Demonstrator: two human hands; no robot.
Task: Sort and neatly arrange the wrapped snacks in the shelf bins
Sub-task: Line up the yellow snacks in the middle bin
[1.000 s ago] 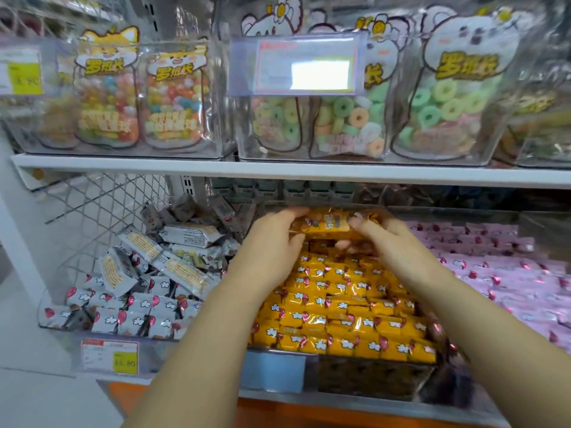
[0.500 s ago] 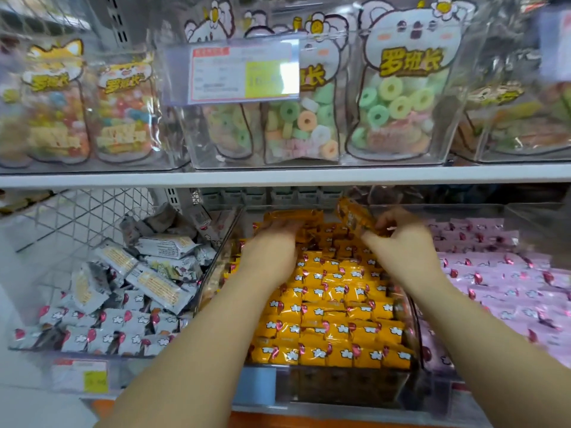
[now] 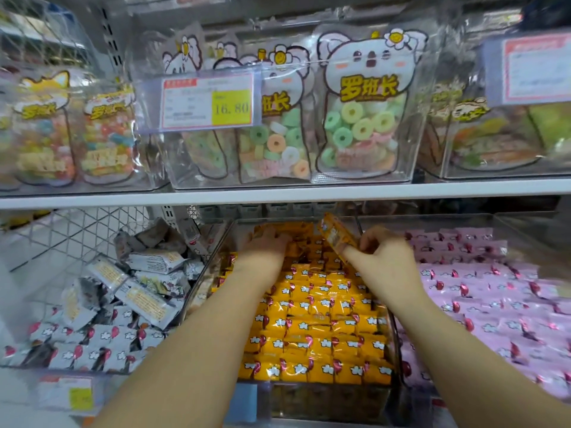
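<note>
Yellow wrapped snacks (image 3: 318,319) fill the middle bin (image 3: 324,401) in tidy rows, between grey snacks (image 3: 102,304) on the left and pink snacks (image 3: 494,304) on the right. Of the hands, the right hand (image 3: 383,257) pinches one yellow packet (image 3: 336,236), tilted above the far rows. The left hand (image 3: 265,247) lies on the far packets; I cannot tell whether it grips.

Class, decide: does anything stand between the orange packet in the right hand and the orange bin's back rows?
Nothing visible does. The orange packet, in the right hand, is tilted above bare rows; the left hand rests farther left.
</note>
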